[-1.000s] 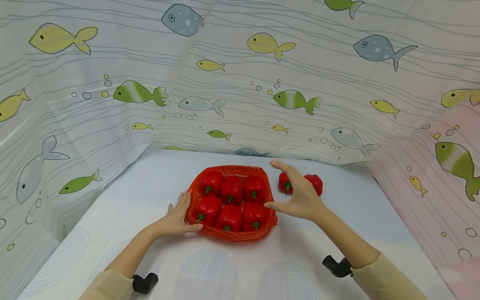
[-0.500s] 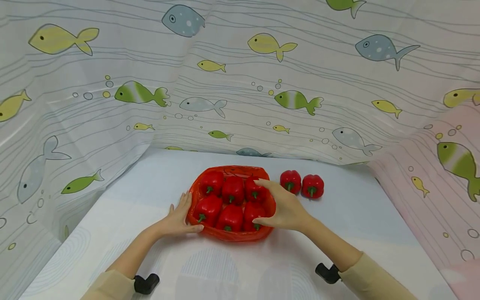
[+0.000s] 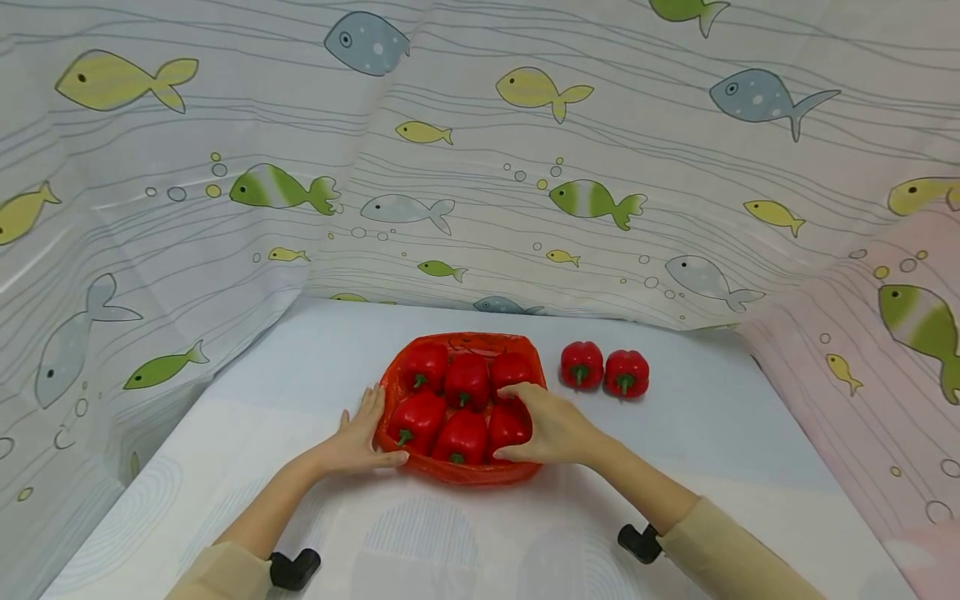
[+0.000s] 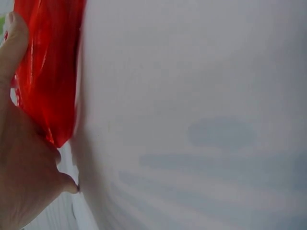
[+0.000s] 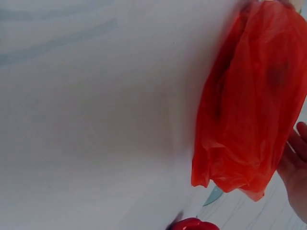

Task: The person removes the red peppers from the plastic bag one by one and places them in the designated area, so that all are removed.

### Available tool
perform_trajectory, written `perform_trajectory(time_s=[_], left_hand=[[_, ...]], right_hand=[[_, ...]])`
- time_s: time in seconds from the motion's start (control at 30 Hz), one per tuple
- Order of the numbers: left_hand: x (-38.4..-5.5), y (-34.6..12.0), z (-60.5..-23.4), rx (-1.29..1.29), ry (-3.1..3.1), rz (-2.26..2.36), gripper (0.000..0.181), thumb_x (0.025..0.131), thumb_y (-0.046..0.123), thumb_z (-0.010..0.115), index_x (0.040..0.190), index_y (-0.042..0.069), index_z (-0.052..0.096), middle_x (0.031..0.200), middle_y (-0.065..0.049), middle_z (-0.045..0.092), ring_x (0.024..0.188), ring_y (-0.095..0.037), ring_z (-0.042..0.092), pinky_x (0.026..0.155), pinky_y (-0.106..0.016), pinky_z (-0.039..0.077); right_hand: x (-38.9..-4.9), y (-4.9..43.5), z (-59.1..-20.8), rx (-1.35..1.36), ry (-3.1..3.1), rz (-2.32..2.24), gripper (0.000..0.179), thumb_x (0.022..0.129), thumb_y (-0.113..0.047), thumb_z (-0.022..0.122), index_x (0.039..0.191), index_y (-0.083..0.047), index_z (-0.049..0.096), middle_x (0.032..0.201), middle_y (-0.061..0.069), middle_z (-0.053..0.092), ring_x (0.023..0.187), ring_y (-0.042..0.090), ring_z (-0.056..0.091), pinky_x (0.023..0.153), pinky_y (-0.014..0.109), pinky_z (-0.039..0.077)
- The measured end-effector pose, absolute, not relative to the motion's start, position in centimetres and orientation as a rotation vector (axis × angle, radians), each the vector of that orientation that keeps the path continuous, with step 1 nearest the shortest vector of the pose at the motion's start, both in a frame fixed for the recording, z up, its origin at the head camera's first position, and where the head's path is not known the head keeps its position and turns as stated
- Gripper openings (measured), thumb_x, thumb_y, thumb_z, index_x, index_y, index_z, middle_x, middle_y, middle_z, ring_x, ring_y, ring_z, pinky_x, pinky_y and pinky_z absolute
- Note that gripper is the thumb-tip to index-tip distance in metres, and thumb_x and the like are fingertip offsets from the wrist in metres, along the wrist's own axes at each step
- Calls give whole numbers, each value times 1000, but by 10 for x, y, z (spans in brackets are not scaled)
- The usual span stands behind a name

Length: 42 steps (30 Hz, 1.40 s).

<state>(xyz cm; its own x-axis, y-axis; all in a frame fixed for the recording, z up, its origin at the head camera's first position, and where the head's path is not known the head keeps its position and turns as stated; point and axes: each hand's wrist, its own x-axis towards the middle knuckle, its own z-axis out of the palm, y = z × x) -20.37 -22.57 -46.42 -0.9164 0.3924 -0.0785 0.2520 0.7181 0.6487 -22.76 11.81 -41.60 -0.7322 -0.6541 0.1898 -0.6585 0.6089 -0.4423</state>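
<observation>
A red plastic bag (image 3: pixel 465 473), its mouth spread wide, stands mid-table with several red bell peppers (image 3: pixel 462 438) in two rows inside. My left hand (image 3: pixel 352 437) rests against the bag's left side, fingers fairly straight and thumb at the front rim. The left wrist view shows that thumb (image 4: pixel 14 45) lying along the red plastic. My right hand (image 3: pixel 551 427) reaches over the right rim, thumb and fingers curved round the front-right bell pepper (image 3: pixel 510 425). In the right wrist view the bag (image 5: pixel 254 105) hides most of this hand.
Two more red bell peppers, one (image 3: pixel 581 365) beside the other (image 3: pixel 627 372), sit on the white table (image 3: pixel 675 433) right of the bag. A fish-patterned curtain (image 3: pixel 450 167) closes off the back and both sides.
My right hand has moved left and down from beside the loose peppers, over the rim, and its fingers have closed in round the front-right pepper. My left hand stays at the bag.
</observation>
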Motion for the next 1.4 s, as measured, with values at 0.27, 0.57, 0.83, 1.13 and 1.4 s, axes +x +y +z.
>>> perform_trajectory(time_s=[0.27, 0.57, 0.83, 1.13, 1.4], left_hand=[[-203, -226, -463, 510, 2723, 968, 119, 79, 48, 73, 146, -16, -2, 154, -34, -6, 141, -49, -10, 99, -76, -8], [-203, -226, -463, 506, 2726, 971, 119, 79, 49, 72, 146, -16, -2, 154, -34, -5, 141, -49, -10, 99, -75, -8], [-204, -227, -465, 508, 2719, 969, 120, 79, 49, 72, 146, -15, -3, 154, -34, -5, 141, -49, -11, 99, -75, -9], [-202, -227, -463, 509, 2715, 962, 119, 79, 48, 73, 146, -15, -2, 154, -33, -5, 141, -48, -11, 99, -75, -8], [-202, -227, -462, 511, 2714, 965, 119, 79, 48, 73, 146, -15, -2, 154, -33, -5, 141, -48, -10, 99, -75, -8]], right_hand=[[-234, 109, -418, 1120, -2969, 654, 81, 72, -52, 79, 133, -9, 50, 127, 1, 57, 115, 16, 53, 87, 37, 53], [-236, 103, -417, 1110, -3058, 596, 81, 73, -54, 77, 135, -8, 51, 127, 5, 58, 116, 20, 53, 87, 41, 53], [-238, 101, -422, 1123, -3076, 680, 80, 75, -50, 77, 134, -4, 50, 124, 6, 58, 113, 21, 55, 89, 39, 52], [-237, 108, -419, 1053, -2926, 830, 84, 68, -48, 83, 134, -8, 48, 127, 2, 52, 117, 19, 49, 84, 38, 54], [-236, 126, -405, 998, -2734, 1085, 87, 65, -34, 90, 135, -11, 43, 129, -1, 48, 119, 17, 45, 77, 35, 56]])
